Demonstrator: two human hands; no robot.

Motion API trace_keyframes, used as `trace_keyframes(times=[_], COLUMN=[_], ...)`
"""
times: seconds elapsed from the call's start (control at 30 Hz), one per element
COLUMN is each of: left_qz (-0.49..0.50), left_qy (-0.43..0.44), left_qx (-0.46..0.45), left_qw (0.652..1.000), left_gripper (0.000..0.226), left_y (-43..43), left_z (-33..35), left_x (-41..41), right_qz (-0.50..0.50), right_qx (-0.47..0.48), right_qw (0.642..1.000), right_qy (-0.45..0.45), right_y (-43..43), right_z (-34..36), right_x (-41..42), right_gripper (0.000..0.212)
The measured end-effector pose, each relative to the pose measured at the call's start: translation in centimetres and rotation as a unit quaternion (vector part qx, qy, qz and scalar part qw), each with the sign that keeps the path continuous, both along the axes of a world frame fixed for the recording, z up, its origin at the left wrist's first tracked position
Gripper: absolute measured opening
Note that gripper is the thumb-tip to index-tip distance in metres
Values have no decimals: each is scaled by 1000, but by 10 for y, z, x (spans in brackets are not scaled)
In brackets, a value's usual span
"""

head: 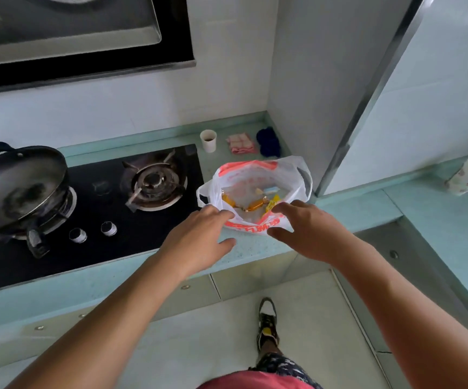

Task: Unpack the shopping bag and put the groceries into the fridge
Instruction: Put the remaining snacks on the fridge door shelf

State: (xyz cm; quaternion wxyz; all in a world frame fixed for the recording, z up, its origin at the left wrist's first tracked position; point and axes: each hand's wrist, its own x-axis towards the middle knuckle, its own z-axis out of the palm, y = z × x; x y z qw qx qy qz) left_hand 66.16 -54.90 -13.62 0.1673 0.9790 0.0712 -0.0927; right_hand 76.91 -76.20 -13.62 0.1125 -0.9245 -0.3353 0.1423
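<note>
Countertop (pixel 353 211), pale green, carries black hob (pixel 143 237). Wok (pixel 19 186) on hob's left burner. Shopping bag (pixel 255 175), white and red, mouth agape, just right of hob. Left hand (pixel 199 240) and right hand (pixel 311 234), fingers loosely spread, touch bag's near rim. Paper cup (pixel 208 140) behind hob's right corner. Yellow packets (pixel 272 203) in bag.

White bag (pixel 251 179) with red print, yellow packets (pixel 272 203) inside; pale teal bench (pixel 255 245); black hob (pixel 101 220); blue cloth (pixel 268 141) at 12 o'clock.
</note>
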Motion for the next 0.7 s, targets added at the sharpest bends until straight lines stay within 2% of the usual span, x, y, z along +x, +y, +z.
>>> trace_keyframes(times=[0.3,0.47,0.7], left_qz=[61,66,44], left_qy=[4,50,103], left_qx=[17,6,34], left_qw=[998,997,993], left_gripper=[48,50,48], left_y=[12,5,10], left_z=[-33,-68,-138], left_x=[126,167,219], right_qz=[68,101,129], right_qx=[-36,-88,-132], right_qw=[996,990,977], right_qy=[34,39,103], right_y=[32,53,66], right_z=[-50,-88,-127], right_x=[158,203,231], right_gripper=[52,53,58])
